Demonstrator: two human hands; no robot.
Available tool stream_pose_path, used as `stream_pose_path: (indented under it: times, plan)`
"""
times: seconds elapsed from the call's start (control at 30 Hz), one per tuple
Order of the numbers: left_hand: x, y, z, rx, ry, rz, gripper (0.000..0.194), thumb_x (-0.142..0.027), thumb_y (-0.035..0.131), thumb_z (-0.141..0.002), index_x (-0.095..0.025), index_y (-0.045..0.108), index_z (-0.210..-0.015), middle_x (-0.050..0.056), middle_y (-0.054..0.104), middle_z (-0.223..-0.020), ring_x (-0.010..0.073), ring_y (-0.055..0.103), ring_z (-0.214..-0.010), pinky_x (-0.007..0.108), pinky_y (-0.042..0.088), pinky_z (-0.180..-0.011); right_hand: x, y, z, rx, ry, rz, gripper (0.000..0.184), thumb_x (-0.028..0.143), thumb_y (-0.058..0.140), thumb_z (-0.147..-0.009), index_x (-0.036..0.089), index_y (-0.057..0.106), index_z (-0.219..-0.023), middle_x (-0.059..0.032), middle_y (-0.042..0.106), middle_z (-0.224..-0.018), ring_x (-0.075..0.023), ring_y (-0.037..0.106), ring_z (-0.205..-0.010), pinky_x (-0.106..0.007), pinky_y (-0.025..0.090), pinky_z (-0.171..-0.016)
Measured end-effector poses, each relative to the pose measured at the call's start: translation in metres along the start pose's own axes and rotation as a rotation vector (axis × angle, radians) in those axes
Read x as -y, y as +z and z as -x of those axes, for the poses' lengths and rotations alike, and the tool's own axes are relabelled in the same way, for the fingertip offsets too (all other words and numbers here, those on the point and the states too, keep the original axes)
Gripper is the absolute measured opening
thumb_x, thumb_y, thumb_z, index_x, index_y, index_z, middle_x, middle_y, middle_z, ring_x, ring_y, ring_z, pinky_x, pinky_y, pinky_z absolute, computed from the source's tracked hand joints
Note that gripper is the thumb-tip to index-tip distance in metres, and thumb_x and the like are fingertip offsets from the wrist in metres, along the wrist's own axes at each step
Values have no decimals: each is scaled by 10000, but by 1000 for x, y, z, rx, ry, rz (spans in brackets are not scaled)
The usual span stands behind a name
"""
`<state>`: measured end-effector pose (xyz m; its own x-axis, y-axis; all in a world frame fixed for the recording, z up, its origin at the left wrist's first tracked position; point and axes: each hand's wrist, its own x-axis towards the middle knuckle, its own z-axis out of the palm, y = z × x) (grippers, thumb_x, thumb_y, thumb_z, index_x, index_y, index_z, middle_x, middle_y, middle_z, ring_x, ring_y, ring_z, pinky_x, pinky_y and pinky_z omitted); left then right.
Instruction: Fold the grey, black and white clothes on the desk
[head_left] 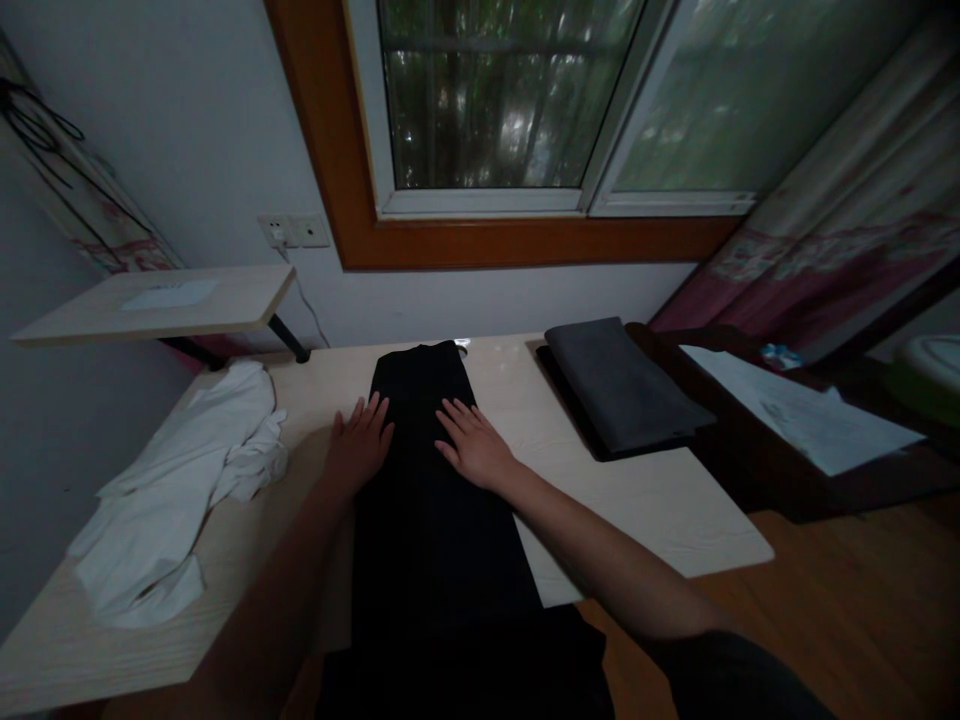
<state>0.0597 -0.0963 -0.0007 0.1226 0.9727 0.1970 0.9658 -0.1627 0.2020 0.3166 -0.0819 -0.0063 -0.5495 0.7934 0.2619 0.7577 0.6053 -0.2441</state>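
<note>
A black garment, folded into a long flat strip, lies on the light wooden table. Its far end reaches almost to the wall, and its near part extends past the table's front edge. Whether it is trousers or a top is too dark to tell. My left hand rests on its left edge with the fingers stretched out. On the right edge, my right hand lies palm down, fingers spread. Both hands press flat on the cloth and grip nothing.
A crumpled white garment lies at the left, below a small raised shelf. Folded dark grey cloth sits at the right. Beyond it, papers rest on a dark surface. A window is behind the table.
</note>
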Motion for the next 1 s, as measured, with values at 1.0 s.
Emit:
stream_pose_path:
  times: [1.0]
  plan:
    - [33, -5, -11, -35, -97, 189, 495, -359, 450, -999, -210, 536, -1463, 134, 600, -1471, 317, 463, -1446, 579, 254, -1236, -24, -18, 21, 2, 10, 85, 532, 359, 461, -1049, 184, 454, -1552, -104, 353, -1651, -307, 304, -1543, -572, 259, -1254]
